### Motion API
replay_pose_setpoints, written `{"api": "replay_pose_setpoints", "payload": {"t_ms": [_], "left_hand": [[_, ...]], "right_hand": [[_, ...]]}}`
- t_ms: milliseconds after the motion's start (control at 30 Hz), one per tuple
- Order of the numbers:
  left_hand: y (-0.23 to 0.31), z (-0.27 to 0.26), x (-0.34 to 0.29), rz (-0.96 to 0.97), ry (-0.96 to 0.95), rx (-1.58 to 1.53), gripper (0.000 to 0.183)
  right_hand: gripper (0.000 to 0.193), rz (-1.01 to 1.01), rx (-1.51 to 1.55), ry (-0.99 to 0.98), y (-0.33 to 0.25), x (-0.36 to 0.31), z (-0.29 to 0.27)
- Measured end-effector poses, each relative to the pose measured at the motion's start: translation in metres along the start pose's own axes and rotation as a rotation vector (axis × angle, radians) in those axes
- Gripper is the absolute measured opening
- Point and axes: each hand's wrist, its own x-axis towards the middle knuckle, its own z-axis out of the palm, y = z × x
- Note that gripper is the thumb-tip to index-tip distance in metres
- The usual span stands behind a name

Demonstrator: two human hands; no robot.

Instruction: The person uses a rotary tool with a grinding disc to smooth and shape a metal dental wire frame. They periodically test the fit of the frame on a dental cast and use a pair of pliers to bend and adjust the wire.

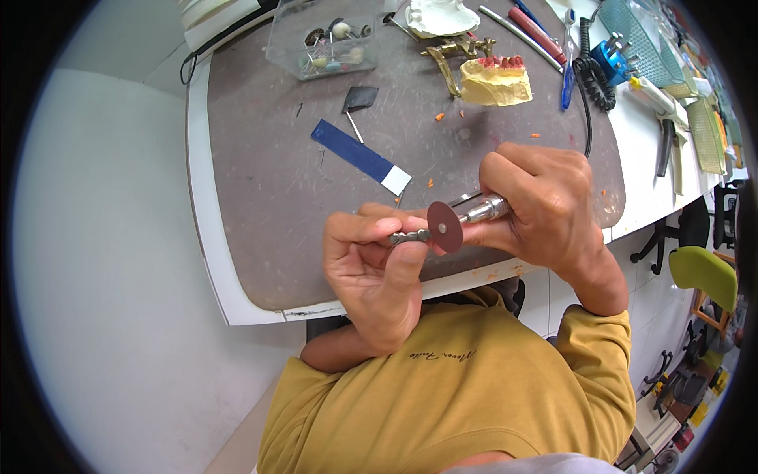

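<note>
Near the table's front edge, my left hand (371, 272) pinches a small grey metal dental bridge (409, 236) between thumb and fingers. My right hand (545, 205) is wrapped round a silver rotary handpiece (485, 208), pointed left. A reddish-brown cutting disc (444, 227) is mounted on its tip, beside the right end of the bridge; whether disc and metal touch I cannot tell. Fingers of both hands come together behind the disc, partly hidden by it. Farther back stands a yellow plaster dental model (496, 82) with red teeth, next to a brass articulator (446, 67).
A clear plastic box (324, 47) of polishing burs stands at the back left. A blue strip with a white end (355, 155) and a dark square piece (361, 98) lie on the brown mat (260, 197). Pens, a coiled black cord (594, 79) and baskets line the right. Orange crumbs are scattered about.
</note>
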Motion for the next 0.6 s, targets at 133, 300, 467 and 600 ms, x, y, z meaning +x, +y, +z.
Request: {"api": "replay_pose_setpoints", "payload": {"t_ms": [133,300,467,600], "left_hand": [[0.0007,0.0001,0.0005,-0.006,-0.006,-0.008,0.024],[0.0,-0.0008,-0.0001,-0.006,0.0,-0.018,0.023],[0.0002,-0.0003,0.0002,-0.011,-0.001,-0.02,0.023],[-0.0006,-0.0027,-0.0003,-0.004,-0.015,-0.052,0.022]], "right_hand": [[0.063,0.011,-0.003,0.009,-0.0005,-0.0001,0.0002],[0.063,0.0,0.002,-0.001,-0.0011,0.0005,0.0003],[0.063,0.004,-0.007,0.017,0.0007,-0.0009,0.0004],[0.063,-0.008,0.002,0.018,-0.0012,0.0011,0.001]]}}
